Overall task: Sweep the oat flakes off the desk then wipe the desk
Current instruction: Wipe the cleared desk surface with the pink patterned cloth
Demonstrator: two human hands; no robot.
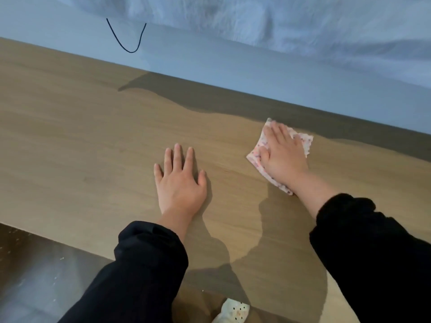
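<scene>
Fingers [278, 132]: right hand [283, 159] flat, pressing cloth [304, 139] to wipe; left hand [180, 183] splayed, bracing on surface [81, 136].
Cloth: two o'clock from left hand.

Soft, cool light falls evenly on the desk [81, 136], with no glare on the wood. A dark shadow band runs along its far edge toward 2 o'clock, and grey shadows pool between the sleeves [144, 264] near 6 o'clock. The whole frame is slightly soft. The white fabric [256, 17] at 12 o'clock is smeared, perhaps by motion, and the floor [35, 276] at 8 o'clock is dim and hazy.
</scene>
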